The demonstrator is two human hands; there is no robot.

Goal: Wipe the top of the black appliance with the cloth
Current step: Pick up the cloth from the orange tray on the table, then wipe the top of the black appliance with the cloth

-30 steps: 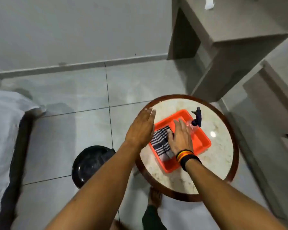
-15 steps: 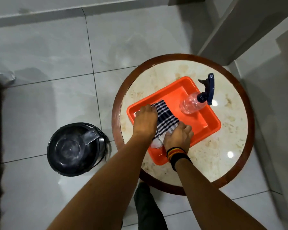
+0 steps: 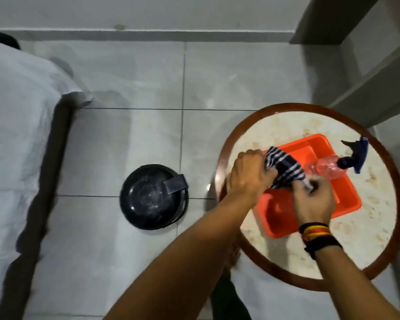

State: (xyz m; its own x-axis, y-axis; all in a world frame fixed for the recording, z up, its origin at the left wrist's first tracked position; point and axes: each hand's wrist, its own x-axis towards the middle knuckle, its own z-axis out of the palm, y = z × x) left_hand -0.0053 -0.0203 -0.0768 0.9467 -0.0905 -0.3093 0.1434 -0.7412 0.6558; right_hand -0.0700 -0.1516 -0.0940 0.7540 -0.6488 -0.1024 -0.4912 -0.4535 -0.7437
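Observation:
A round black appliance (image 3: 153, 197) with a dusty top and a grey handle stands on the tiled floor, left of the table. The dark blue and white striped cloth (image 3: 284, 168) is lifted above an orange tray (image 3: 342, 204). My left hand (image 3: 249, 175) grips the cloth's left end. My right hand (image 3: 314, 202), with bands at the wrist, grips its right end. Both hands are well to the right of the appliance.
The tray sits on a round marble table (image 3: 367, 241) with a wooden rim. A clear spray bottle (image 3: 328, 168) with a dark blue trigger lies in the tray. A bed with a white sheet (image 3: 14, 139) fills the left side. Grey furniture (image 3: 365, 72) stands behind the table.
The cloth lay flat in the tray under my hands; now both hands hold it bunched and raised off the tray. The view has swung left, showing the bed.

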